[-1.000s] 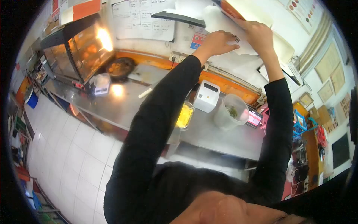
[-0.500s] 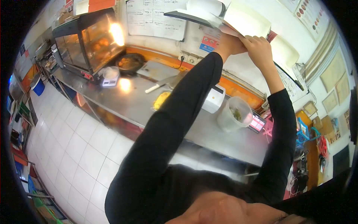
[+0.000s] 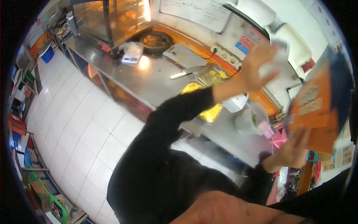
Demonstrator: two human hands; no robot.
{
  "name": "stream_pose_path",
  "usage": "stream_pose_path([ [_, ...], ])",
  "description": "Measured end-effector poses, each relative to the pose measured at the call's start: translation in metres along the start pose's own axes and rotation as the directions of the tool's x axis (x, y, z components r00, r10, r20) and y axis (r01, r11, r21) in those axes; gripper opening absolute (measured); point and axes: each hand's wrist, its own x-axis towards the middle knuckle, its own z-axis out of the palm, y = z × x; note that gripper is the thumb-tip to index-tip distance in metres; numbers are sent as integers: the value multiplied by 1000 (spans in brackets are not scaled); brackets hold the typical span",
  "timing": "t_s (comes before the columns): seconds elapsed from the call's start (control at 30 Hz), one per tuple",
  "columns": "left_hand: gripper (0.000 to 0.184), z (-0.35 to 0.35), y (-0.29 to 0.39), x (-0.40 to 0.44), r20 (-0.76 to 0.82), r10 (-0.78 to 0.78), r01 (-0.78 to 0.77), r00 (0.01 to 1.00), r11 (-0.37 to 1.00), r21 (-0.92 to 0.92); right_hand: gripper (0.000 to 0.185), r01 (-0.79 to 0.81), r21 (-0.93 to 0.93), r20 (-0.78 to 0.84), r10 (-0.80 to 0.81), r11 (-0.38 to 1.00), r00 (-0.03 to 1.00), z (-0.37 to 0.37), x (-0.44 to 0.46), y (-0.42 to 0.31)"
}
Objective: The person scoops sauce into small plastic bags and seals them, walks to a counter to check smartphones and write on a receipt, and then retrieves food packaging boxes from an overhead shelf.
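My left hand is raised in front of the wall, its fingers spread and blurred; a pale shape shows behind or between them. Lower right, my right hand grips the lower edge of a large orange and dark-blue sheet or folder with lighter patches on it. Below my left forearm, yellow food lies in a tray, partly covered by the sleeve. A white device and a translucent tub with something green inside stand on the metal counter.
A lit glass display case stands at the upper left beside a dark pan and a small scale. A white-handled knife lies near a cutting board. Power sockets line the wall.
My hands have moved apart. My right hand has come down to the right with the orange sheet now broadly visible; my left hand has lowered. The view has shifted, showing more of the counter.
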Motion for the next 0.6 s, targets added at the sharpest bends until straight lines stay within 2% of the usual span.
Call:
stream_pose_path([
  [0.03, 81, -32, 20, -17, 131, -14, 11, 991, 1000, 24, 34, -27, 128, 77, 17, 991, 997, 12, -24, -14],
  [0.07, 93, -60, 37, -35, 259, -34, 22, 965, 999, 48, 35, -156, 328, 216, 86, 932, 973, 29, -45, -44],
  [0.13, 105, -110, 57, -72, 310, -270, 237, 911, 961, 140, 38, -431, 592, 455, 158, 681, 876, 63, -72, -108],
  [0.17, 106, -139, 50, -85, 297, -375, 301, 878, 916, 266, 39, -668, 604, 637, 240, 435, 732, 84, -87, -138],
  [0.2, 108, -170, 41, -97, 271, -475, 357, 837, 850, 387, 41, -838, 526, 800, 250, 147, 546, 106, -104, -168],
  [0.27, 90, -234, 25, -112, 169, -621, 568, 765, 776, 275, 44, -835, 440, 897, 119, -330, 426, 145, -124, -238],
  [0.33, 70, -299, 4, -134, 95, -767, 731, 634, 635, 248, 44, -858, 265, 943, -66, -441, 325, 160, -124, -299],
  [0.37, 60, -327, 5, -134, 34, -763, 727, 645, 627, 281, 45, -861, 167, 948, -161, -481, 273, 163, -125, -321],
  [0.4, 52, -352, 6, -132, -22, -753, 719, 658, 619, 315, 45, -875, 154, 941, -203, -459, 272, 168, -127, -335],
  [0.47, 41, -390, 3, -124, -187, -827, 782, 531, 392, 485, 44, -897, 139, 921, -277, -420, 272, 178, -133, -358],
  [0.57, 35, -462, -27, -146, -280, -875, 789, 394, 166, 592, 45, -985, 159, 949, -266, -64, 170, 195, -136, -366],
  [0.6, 34, -477, -28, -143, -295, -854, 775, 428, 179, 606, 45, -986, 130, 970, -190, -109, 149, 198, -122, -367],
])
